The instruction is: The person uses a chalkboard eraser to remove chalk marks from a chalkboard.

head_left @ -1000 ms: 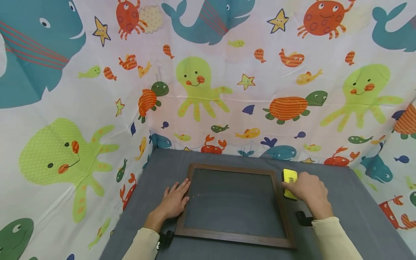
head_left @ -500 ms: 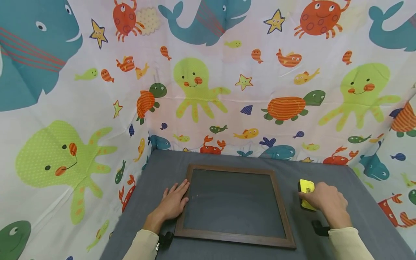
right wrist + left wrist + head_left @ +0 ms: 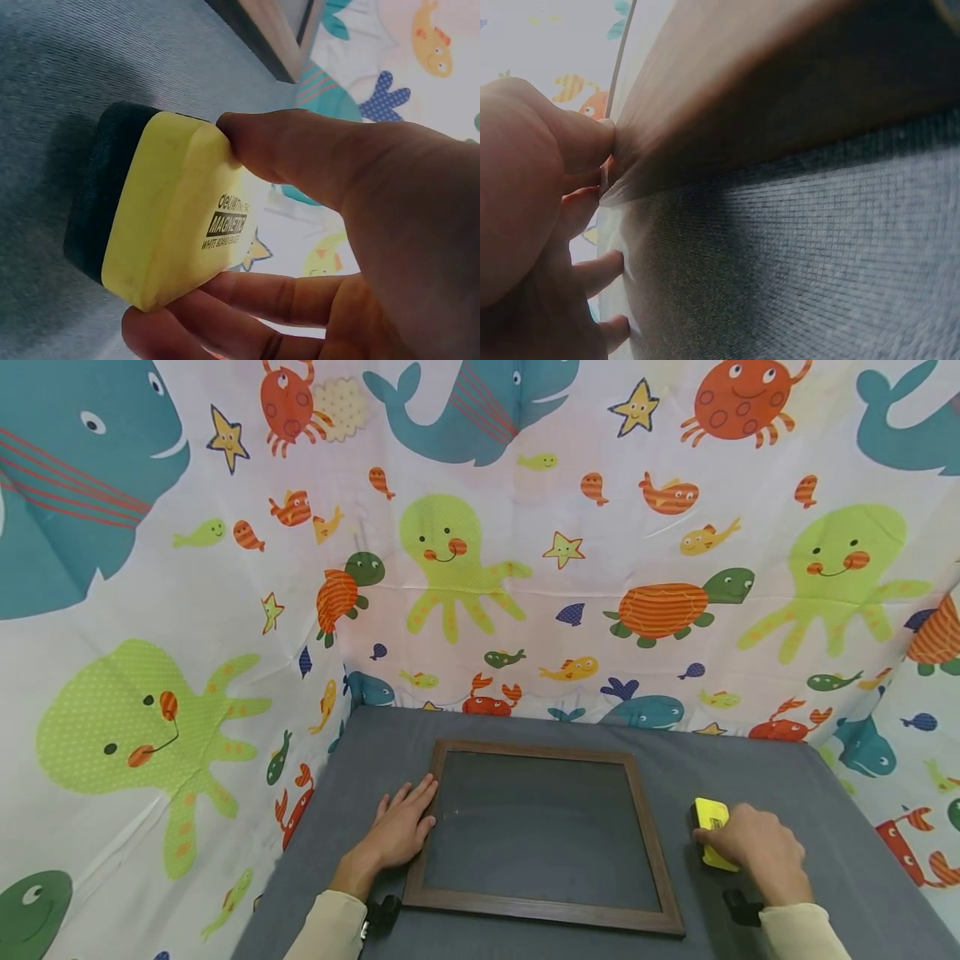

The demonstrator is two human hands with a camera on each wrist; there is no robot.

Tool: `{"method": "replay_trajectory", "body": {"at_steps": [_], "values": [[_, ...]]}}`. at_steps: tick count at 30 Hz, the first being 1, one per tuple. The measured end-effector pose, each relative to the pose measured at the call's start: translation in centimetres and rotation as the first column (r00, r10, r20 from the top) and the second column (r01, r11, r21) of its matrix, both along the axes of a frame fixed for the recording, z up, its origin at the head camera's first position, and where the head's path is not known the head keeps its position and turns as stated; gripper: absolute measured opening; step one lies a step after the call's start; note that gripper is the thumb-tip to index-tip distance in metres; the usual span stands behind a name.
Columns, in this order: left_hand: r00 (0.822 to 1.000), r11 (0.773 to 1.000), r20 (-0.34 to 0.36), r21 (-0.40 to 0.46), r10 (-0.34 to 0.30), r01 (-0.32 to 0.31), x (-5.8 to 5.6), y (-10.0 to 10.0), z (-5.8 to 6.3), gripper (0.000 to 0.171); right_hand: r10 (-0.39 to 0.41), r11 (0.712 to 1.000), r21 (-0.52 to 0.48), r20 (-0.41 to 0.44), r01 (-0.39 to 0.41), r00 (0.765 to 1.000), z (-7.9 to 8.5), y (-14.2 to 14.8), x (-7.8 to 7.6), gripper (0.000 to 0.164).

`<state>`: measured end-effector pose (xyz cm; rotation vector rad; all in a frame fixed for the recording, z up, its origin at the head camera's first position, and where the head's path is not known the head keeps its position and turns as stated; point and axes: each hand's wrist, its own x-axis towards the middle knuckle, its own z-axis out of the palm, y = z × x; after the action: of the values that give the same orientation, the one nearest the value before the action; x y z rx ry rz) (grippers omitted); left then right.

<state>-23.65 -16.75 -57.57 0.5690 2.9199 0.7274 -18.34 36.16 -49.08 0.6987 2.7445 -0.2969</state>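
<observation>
A small blackboard (image 3: pixel 540 831) in a brown wooden frame lies flat on the grey cloth. My left hand (image 3: pixel 397 827) rests at the frame's left edge, fingers fairly straight; in the left wrist view its fingertips meet the wooden frame (image 3: pixel 697 90) and the cloth beside it. To the right of the board, my right hand (image 3: pixel 761 847) grips a yellow whiteboard eraser (image 3: pixel 712 831) with a dark felt underside. The right wrist view shows the thumb on one side of the eraser (image 3: pixel 180 217) and fingers on the other, its felt facing the cloth.
Grey cloth (image 3: pixel 600 735) covers the table around the board. Behind and at both sides hangs a white curtain (image 3: pixel 517 635) printed with sea animals. A corner of the wooden frame (image 3: pixel 277 45) shows near the eraser in the right wrist view.
My right hand has carried the eraser from beside the frame's right edge outward to the right, then slightly nearer to me. The left hand and the blackboard stay put.
</observation>
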Motion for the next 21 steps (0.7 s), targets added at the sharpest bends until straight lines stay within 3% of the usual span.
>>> {"method": "replay_trajectory", "body": {"at_steps": [10,21], "values": [[1.000,1.000,-0.006,-0.006,-0.023,0.023,0.2,0.1,0.0,0.062,-0.037,0.999,-0.004,0.042,0.037,0.998,-1.9,0.3,1.1,0.102],[0.999,0.999,0.006,-0.015,-0.040,0.040,0.1,0.1,-0.2,0.062,-0.026,1.000,0.009,0.035,0.026,0.999,-2.7,0.7,1.2,0.110]]}}
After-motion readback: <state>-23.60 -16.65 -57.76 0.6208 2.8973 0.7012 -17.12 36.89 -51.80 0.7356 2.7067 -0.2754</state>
